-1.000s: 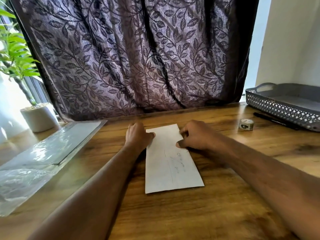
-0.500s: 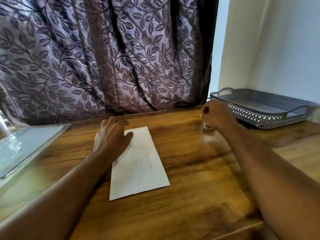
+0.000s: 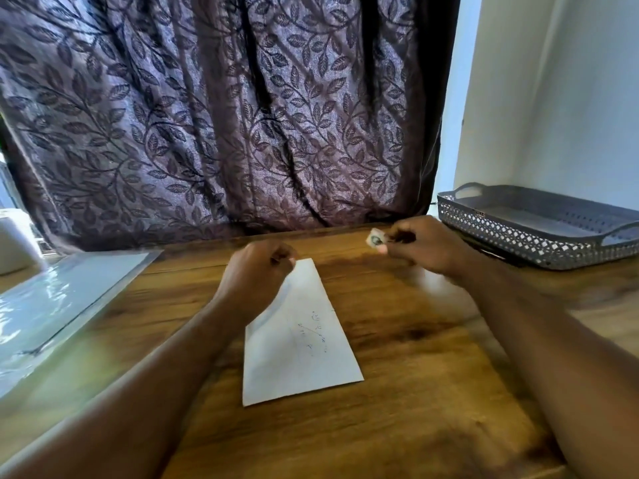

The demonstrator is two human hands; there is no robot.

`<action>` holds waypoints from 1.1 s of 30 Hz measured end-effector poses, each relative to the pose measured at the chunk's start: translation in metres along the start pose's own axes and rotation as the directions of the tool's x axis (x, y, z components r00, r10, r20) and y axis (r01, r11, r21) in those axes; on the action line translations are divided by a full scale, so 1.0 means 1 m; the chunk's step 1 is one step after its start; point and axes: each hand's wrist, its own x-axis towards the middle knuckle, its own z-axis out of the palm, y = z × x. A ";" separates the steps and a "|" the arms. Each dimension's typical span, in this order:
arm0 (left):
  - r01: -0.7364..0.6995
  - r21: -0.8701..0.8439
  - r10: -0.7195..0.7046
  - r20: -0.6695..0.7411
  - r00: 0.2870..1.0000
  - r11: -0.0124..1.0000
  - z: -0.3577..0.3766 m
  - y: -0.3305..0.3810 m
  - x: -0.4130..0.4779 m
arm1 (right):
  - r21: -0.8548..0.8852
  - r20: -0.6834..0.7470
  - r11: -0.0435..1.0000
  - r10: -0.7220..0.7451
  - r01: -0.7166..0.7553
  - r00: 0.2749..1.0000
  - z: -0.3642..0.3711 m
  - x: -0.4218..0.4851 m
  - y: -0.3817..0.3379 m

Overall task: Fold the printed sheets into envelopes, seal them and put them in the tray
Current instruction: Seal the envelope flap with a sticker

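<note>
A white folded sheet (image 3: 301,340) with faint handwriting lies flat in the middle of the wooden table (image 3: 408,340). My left hand (image 3: 256,274) hovers over its far left corner with fingers curled, and whether it touches the paper is unclear. To the right, above the table, my right hand (image 3: 422,243) pinches a small roll of tape (image 3: 375,238). The grey perforated tray (image 3: 518,236) stands at the far right by the wall.
A clear plastic sleeve (image 3: 62,299) with sheets lies on the left of the table. A white pot (image 3: 15,243) sits at the far left edge. A dark leaf-patterned curtain (image 3: 221,115) hangs behind the table.
My right hand left the folded sheet, reached right to the tape roll beside the tray and lifted it. My left hand curled up from flat on the sheet.
</note>
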 end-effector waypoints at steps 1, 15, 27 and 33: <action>0.005 -0.067 -0.006 -0.011 1.000 0.998 -0.001 0.003 -0.001 | 0.149 0.042 0.987 -0.062 0.055 0.997 0.008 -0.002 -0.015; -0.245 -0.210 0.202 -0.207 0.957 0.947 -0.005 0.026 -0.015 | 0.301 0.048 0.896 -0.355 0.325 0.934 0.046 -0.018 -0.069; -0.296 -0.156 0.250 -0.258 0.933 0.943 -0.007 0.023 -0.016 | -0.015 -0.001 0.911 -0.412 0.412 0.911 0.049 -0.023 -0.077; -0.288 -0.064 0.262 -0.266 0.928 0.955 -0.011 0.025 -0.017 | -0.065 0.006 0.895 -0.442 0.442 0.897 0.050 -0.024 -0.078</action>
